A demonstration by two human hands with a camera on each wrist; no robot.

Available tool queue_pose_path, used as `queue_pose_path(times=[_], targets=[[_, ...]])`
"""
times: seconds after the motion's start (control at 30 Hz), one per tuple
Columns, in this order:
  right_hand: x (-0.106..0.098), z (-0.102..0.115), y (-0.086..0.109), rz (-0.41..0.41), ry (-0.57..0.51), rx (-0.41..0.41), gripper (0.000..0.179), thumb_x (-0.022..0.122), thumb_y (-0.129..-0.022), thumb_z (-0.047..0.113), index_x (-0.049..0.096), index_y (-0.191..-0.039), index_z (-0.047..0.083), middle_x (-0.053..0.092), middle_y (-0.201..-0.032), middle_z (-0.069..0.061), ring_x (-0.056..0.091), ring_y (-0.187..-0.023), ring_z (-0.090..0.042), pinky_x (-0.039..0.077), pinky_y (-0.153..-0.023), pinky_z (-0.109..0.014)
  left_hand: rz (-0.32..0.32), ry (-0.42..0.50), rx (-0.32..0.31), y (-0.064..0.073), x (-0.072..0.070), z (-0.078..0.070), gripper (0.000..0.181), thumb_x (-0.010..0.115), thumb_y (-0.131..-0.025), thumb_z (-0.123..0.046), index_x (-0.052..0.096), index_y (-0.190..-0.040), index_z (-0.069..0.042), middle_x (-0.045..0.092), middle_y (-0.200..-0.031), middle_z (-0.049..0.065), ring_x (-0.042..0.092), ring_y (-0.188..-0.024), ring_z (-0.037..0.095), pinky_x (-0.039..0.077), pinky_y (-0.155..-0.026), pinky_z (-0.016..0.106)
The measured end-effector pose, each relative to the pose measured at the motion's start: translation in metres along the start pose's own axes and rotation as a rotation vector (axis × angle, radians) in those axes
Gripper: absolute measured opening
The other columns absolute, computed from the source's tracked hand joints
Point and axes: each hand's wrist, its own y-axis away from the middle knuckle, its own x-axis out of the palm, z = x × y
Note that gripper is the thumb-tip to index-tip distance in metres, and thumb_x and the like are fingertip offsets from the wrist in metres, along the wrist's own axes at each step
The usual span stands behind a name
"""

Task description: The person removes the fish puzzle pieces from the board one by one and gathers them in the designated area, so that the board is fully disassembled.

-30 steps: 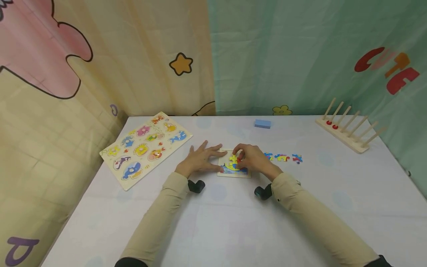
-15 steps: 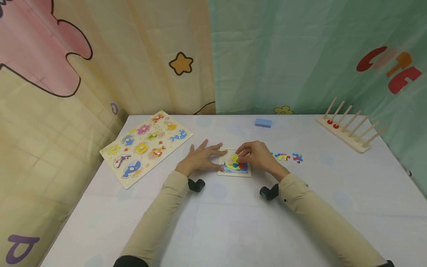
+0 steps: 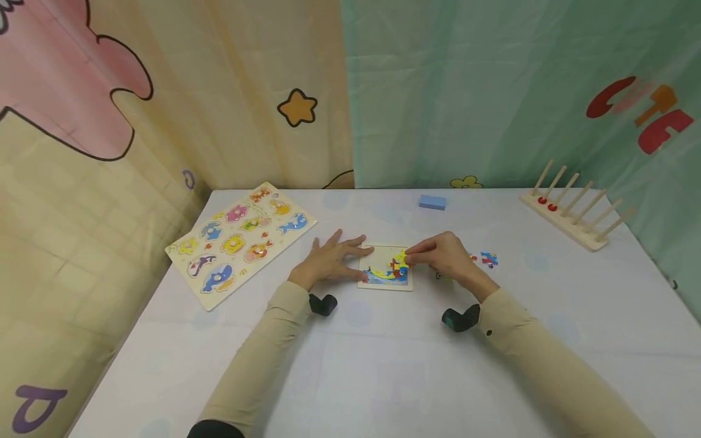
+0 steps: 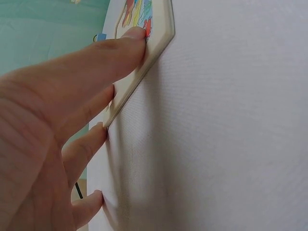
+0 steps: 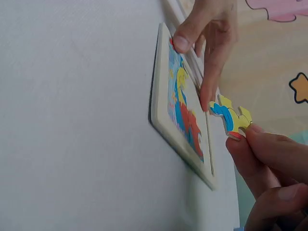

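Note:
My right hand (image 3: pixel 446 258) pinches a yellow and blue jigsaw piece (image 5: pixel 231 115) between thumb and fingertips, lifted over the right side of a small wooden puzzle board (image 3: pixel 375 260). In the right wrist view the piece hangs apart from the board. Picture pieces in blue, red and yellow fill the board's near part, while its far part shows bare wood. My left hand (image 3: pixel 331 261) lies with spread fingers at the board's left side; its thumb (image 4: pixel 130 48) presses on the near left corner.
A loose jigsaw piece (image 3: pixel 489 260) lies right of my right hand, which partly hides others. A large sea-animal peg board (image 3: pixel 219 298) rests at left. At the back are a blue block (image 3: pixel 432 202) and a wooden peg rack (image 3: pixel 591 242) with red beads.
My right hand has drawn rightward from the board's middle toward its right edge, holding the piece, and now covers some loose pieces. The left hand has stayed in place.

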Motion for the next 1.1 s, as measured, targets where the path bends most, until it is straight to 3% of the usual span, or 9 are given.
queue_pose_path(times=[0.17, 0.37, 0.53, 0.67, 0.83, 1.1], targets=[[-0.024, -0.021, 0.015, -0.036, 0.07, 0.06, 0.029, 0.079, -0.084, 0.032, 0.079, -0.102, 0.011, 0.073, -0.108, -0.01, 0.058, -0.102, -0.024, 0.043, -0.075, -0.029, -0.007, 0.001, 0.005, 0.002, -0.001, -0.002, 0.07, 0.069, -0.084, -0.058, 0.044, -0.146, -0.041, 0.018, -0.161, -0.015, -0.006, -0.15, 0.031, -0.009, -0.111, 0.067], [-0.053, -0.048, 0.035, -0.075, 0.126, 0.109, 0.038, 0.078, -0.083, 0.038, 0.078, -0.105, 0.007, 0.069, -0.117, -0.018, 0.055, -0.098, -0.026, 0.045, -0.07, -0.03, -0.009, 0.006, 0.008, 0.003, -0.003, -0.004, 0.07, 0.07, -0.084, -0.056, 0.044, -0.147, -0.039, 0.019, -0.162, -0.014, -0.005, -0.15, 0.032, -0.009, -0.111, 0.068], [-0.068, -0.064, 0.047, -0.085, 0.141, 0.149, 0.039, 0.079, -0.082, 0.038, 0.078, -0.105, 0.006, 0.067, -0.121, -0.019, 0.053, -0.113, -0.032, 0.043, -0.075, -0.03, -0.003, -0.002, 0.01, 0.003, -0.004, -0.005, 0.07, 0.07, -0.084, -0.056, 0.044, -0.147, -0.039, 0.019, -0.162, -0.013, -0.005, -0.15, 0.033, -0.009, -0.111, 0.068], [-0.071, -0.069, 0.049, -0.085, 0.151, 0.142, 0.039, 0.078, -0.083, 0.037, 0.077, -0.107, 0.007, 0.066, -0.123, -0.02, 0.051, -0.122, -0.038, 0.045, -0.08, -0.036, -0.003, -0.002, 0.009, 0.002, -0.003, -0.003, 0.07, 0.07, -0.084, -0.056, 0.045, -0.147, -0.039, 0.019, -0.162, -0.013, -0.005, -0.15, 0.033, -0.008, -0.11, 0.069], [-0.069, -0.069, 0.049, -0.117, 0.206, 0.096, 0.034, 0.078, -0.083, 0.034, 0.078, -0.102, 0.006, 0.07, -0.114, -0.02, 0.055, -0.118, -0.042, 0.046, -0.091, -0.049, -0.007, 0.004, 0.018, 0.0, 0.0, -0.001, 0.07, 0.07, -0.083, -0.057, 0.045, -0.146, -0.039, 0.02, -0.161, -0.013, -0.005, -0.15, 0.034, -0.008, -0.11, 0.069], [-0.064, -0.065, 0.048, -0.153, 0.262, 0.063, 0.025, 0.079, -0.082, 0.026, 0.08, -0.096, 0.006, 0.072, -0.106, -0.02, 0.059, -0.112, -0.041, 0.046, -0.09, -0.053, -0.015, 0.0, 0.014, 0.0, 0.0, -0.001, 0.07, 0.07, -0.083, -0.057, 0.045, -0.146, -0.04, 0.019, -0.161, -0.015, -0.005, -0.15, 0.032, -0.009, -0.111, 0.068]])
